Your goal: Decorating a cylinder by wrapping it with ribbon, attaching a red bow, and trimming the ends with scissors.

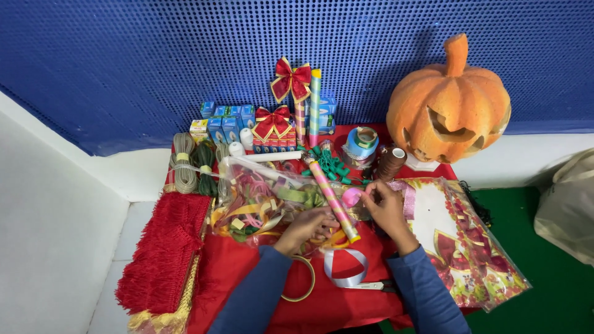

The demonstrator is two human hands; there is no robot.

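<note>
Head view: right hand (385,209) pinches a small pink ribbon roll (351,196) at its fingertips, mid-table. Left hand (307,227) curls over the striped paper tube (333,199), grip unclear. Tube's long axis runs from the table's back toward its front edge, between both hands.

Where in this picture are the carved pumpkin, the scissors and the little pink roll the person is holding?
Pumpkin (448,102), head view, on its orange front above the carved mouth.
Scissors (371,286), head view, on the blades near the handle.
Pink roll (351,196), head view, on its rounded side by the right hand's fingertips.
</note>
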